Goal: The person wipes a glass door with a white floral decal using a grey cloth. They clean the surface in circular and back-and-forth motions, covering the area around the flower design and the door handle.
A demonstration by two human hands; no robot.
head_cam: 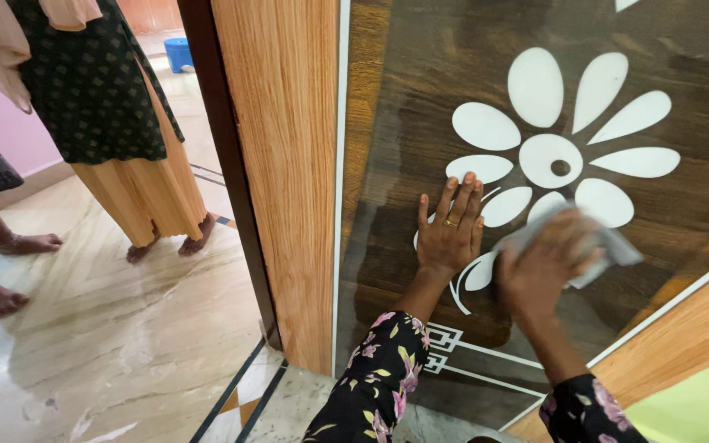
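Two persons stand barefoot on the shiny floor (125, 328) at left, w/ wet-looking patches: someone may slip there. Left hand (450, 234) lies flat on the dark door panel (387, 164), fingers spread, and may leave marks. Right hand (545, 267), blurred, fingers closed on the pale cloth (613, 246) over the white flower; the cloth may slide out.

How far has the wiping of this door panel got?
Done: cannot tell; no clear wiped patch shows. In hand: the right hand presses a pale cloth over the white flower design, blurred with motion, while the left hand lies flat on the dark panel. Left: upper petals and panel untouched.
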